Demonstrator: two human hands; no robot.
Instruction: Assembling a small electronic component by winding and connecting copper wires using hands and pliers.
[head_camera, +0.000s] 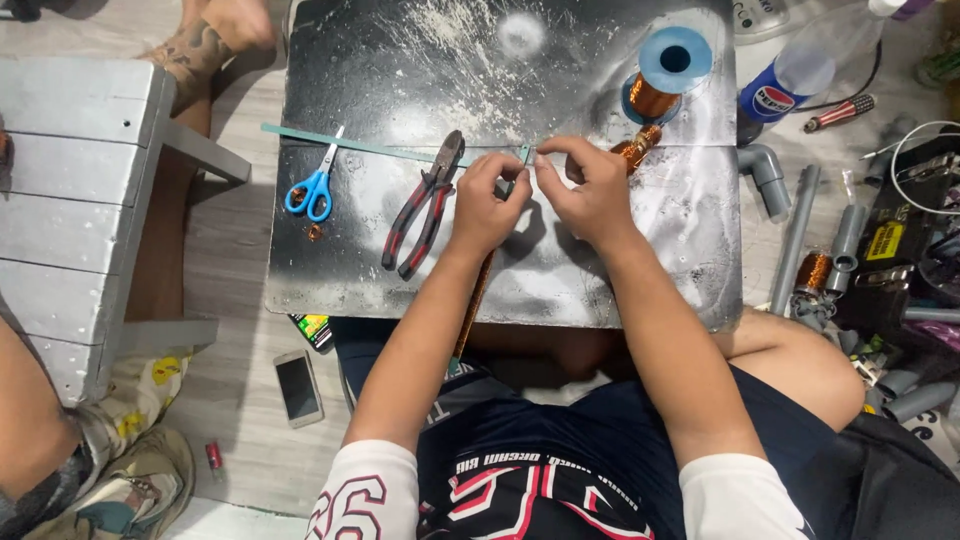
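Observation:
Both my hands meet over the middle of a black scuffed work board (620, 270). My left hand (487, 203) and my right hand (590, 190) pinch a thin teal strip (370, 147) near its right end; the strip runs left across the board. A long bundle of copper wire (474, 300) passes under my hands, from near my lap up to a copper coil end (638, 147) beside my right hand. Red and black pliers (424, 205) lie just left of my left hand. Blue-handled scissors (315, 183) lie farther left.
A blue spool of copper wire (665, 72) stands at the board's far right. A plastic bottle (800, 75), grey pipe pieces (790, 230) and tools fill the right floor. A phone (298, 387) lies on the floor. A grey wooden bench (75, 200) stands left, with another person's tattooed limb (200, 50) beyond.

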